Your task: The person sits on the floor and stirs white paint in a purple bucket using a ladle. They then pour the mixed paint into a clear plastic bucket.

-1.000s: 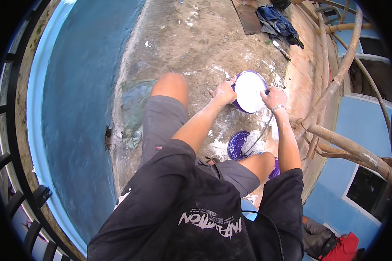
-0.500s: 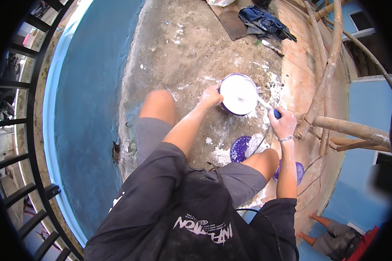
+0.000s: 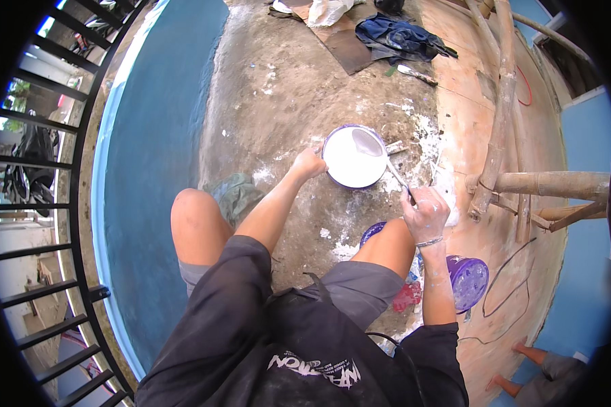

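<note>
A purple-rimmed bucket [image 3: 353, 186] full of thick white paint [image 3: 343, 163] stands on the stained ground ahead of me. My left hand [image 3: 309, 164] is closed on its left rim. My right hand [image 3: 428, 207] is closed around the handle of a long-handled tool [image 3: 398, 178], to the right of the bucket. The tool's rounded grey head shows over the far part of the white surface; its exact kind is unclear. White smears cover my right hand and wrist.
Bamboo poles [image 3: 550, 184] stand at the right. A spattered purple bucket [image 3: 468, 281] and a dark cable [image 3: 506, 271] lie by my right arm. Dark cloth [image 3: 400, 37] lies on the far ground. A blue wall [image 3: 163, 169] runs along my left; another person's legs [image 3: 529, 354] show at lower right.
The tool's grey head now shows above the white paint, where it was sunk out of sight before. My right hand sits a little lower and further left in view.
</note>
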Action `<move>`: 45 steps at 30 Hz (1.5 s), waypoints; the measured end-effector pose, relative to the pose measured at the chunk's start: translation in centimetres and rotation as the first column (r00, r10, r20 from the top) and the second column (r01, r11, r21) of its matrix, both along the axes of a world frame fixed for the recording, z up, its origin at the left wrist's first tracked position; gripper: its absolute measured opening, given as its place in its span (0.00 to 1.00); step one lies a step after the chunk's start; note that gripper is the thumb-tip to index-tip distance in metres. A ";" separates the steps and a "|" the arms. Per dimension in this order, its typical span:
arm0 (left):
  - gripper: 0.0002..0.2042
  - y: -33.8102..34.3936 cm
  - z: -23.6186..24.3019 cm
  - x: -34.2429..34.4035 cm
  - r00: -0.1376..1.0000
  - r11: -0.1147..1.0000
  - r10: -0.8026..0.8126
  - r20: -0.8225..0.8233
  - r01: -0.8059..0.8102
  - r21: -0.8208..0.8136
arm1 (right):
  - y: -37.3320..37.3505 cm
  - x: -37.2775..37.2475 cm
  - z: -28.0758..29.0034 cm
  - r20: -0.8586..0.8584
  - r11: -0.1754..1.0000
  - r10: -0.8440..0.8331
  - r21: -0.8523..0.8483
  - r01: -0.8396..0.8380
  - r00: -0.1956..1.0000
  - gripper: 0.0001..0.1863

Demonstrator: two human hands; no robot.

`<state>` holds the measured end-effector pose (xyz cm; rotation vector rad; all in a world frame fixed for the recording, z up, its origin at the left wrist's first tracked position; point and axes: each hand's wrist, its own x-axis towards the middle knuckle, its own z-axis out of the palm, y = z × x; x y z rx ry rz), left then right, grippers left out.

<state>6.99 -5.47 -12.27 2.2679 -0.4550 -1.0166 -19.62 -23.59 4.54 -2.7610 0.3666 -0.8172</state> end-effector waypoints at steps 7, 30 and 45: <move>0.54 -1.1 -1.0 2.8 0.965 0.965 -0.243 -0.102 0.229 -0.128 | 2.3 1.0 -3.6 -0.148 0.981 -0.192 -0.007 0.193 0.970 0.03; 0.36 -1.0 -0.2 8.7 0.877 0.859 -0.469 0.101 0.480 -0.177 | 8.2 3.4 -15.3 -0.265 0.086 -0.550 0.925 0.369 0.792 0.08; 0.29 -3.3 0.7 6.9 0.783 0.953 0.161 -0.601 -0.281 -0.111 | 10.4 3.3 -2.3 -0.075 0.680 -0.623 0.440 0.586 0.779 0.12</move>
